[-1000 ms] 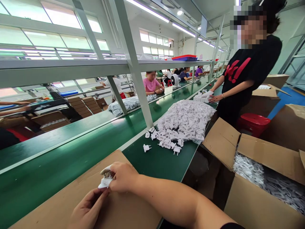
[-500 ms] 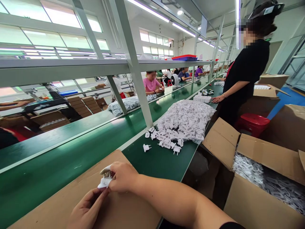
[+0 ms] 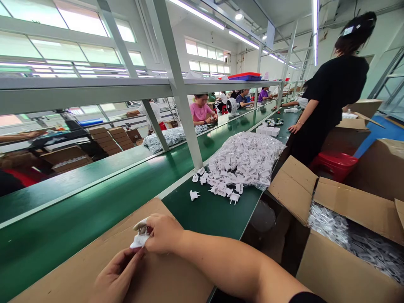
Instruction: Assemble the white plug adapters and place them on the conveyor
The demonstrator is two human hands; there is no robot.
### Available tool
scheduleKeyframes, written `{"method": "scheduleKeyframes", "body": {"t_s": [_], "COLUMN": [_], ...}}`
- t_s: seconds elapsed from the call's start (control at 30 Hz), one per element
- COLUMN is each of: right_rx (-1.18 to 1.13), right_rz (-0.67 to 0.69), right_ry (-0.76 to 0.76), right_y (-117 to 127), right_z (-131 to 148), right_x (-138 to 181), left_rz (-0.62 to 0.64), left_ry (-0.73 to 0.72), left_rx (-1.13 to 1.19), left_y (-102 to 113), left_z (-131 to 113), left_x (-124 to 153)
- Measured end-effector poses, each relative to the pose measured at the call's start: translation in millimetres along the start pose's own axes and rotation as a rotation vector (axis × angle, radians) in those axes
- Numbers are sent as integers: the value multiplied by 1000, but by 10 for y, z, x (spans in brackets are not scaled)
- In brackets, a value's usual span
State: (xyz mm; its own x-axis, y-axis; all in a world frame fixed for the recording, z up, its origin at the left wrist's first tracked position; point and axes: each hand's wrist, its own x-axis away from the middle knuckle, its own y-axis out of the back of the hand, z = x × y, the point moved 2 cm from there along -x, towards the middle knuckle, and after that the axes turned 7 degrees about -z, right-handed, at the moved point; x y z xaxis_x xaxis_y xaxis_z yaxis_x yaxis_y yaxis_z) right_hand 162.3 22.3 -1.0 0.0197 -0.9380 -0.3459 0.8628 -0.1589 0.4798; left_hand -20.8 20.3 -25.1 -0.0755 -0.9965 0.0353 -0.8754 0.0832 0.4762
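Note:
My right hand (image 3: 164,232) is closed around a small white plug adapter (image 3: 140,236), holding it over a flat sheet of cardboard (image 3: 94,261). My left hand (image 3: 115,275) reaches up from below, and its fingertips pinch the lower end of the same adapter. A heap of white plug adapters (image 3: 246,158) in clear plastic lies further along the green bench (image 3: 205,212), with several loose ones (image 3: 221,189) spilled at its near edge. One adapter (image 3: 194,195) lies apart from the rest.
An open cardboard box (image 3: 344,235) of bagged white parts stands at my right. A person in black (image 3: 331,92) stands by a red stool (image 3: 334,163), turned away. Other workers sit along the far side. A grey shelf post (image 3: 186,109) rises from the bench.
My hands and the adapter have stayed put. The standing person in black has turned away from me and lifted a hand off the bench.

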Motion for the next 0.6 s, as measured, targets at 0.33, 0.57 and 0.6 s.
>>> {"method": "scheduleKeyframes", "body": {"t_s": [0.33, 0.57, 0.6], "right_rx": [2, 17, 21], "right_rz": [-10, -10, -12], "right_ry": [4, 10, 15], "right_y": [-10, -7, -8], "right_z": [-21, -18, -18], "right_x": [-11, -12, -13], "left_rz": [3, 3, 2], "left_ry": [42, 0, -11], "left_rx": [8, 6, 8], "left_y": [-1, -5, -6], "left_z": [-54, -24, -11], "left_x": [27, 4, -3]}}
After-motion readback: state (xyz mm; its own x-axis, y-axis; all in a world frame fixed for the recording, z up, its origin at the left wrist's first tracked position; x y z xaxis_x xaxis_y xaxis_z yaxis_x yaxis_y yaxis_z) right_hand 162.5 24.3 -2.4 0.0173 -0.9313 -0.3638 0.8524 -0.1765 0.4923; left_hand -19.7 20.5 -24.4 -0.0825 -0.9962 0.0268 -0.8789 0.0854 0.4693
